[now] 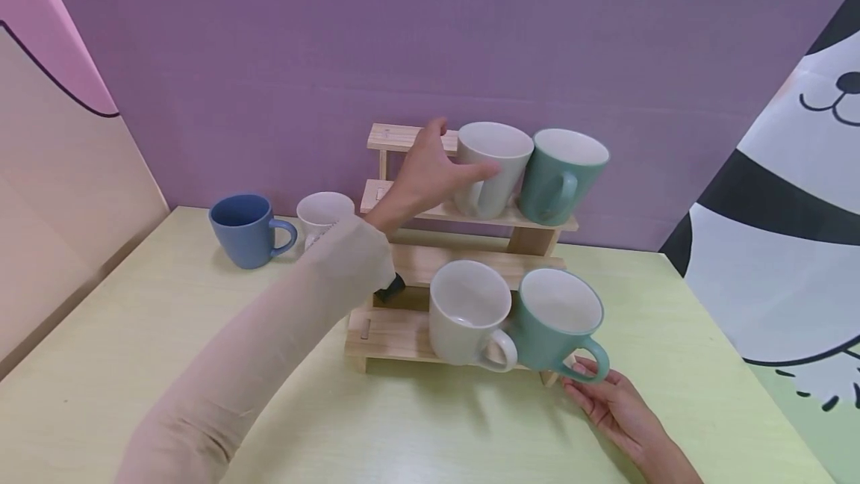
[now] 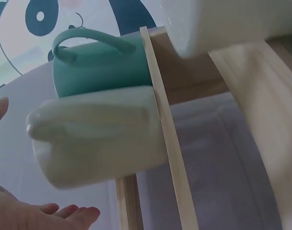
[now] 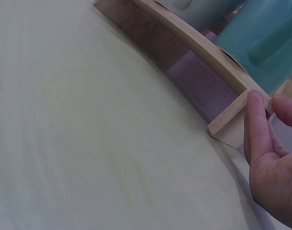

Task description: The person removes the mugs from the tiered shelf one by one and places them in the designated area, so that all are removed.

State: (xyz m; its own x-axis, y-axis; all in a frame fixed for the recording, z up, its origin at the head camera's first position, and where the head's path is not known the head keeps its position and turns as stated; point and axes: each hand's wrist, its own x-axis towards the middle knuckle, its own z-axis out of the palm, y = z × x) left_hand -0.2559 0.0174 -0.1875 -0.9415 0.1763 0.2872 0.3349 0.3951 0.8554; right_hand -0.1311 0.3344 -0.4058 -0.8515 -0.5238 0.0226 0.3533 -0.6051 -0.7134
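My left hand (image 1: 437, 166) reaches over the wooden rack (image 1: 376, 334), beside a white mug (image 1: 493, 170) on an upper shelf. In the left wrist view its fingers (image 2: 76, 216) are spread, with a gap to that white mug (image 2: 98, 139). A green mug (image 1: 561, 178) stands right of the white one. Low on the right, my right hand (image 1: 621, 409) has its fingertips at the rack's front corner, under a green mug's (image 1: 561, 312) handle. In the right wrist view straight fingers (image 3: 259, 125) touch the rack's end (image 3: 229, 117). Another white mug (image 1: 466, 312) shares the bottom shelf.
A blue mug (image 1: 243, 230) and another white mug (image 1: 325, 211) stand on the table (image 1: 302, 424), left of the rack; my left sleeve (image 1: 269, 349) partly covers that white mug. A purple backdrop (image 1: 336, 43) rises right behind, and a panda-print panel (image 1: 773, 245) stands at the right.
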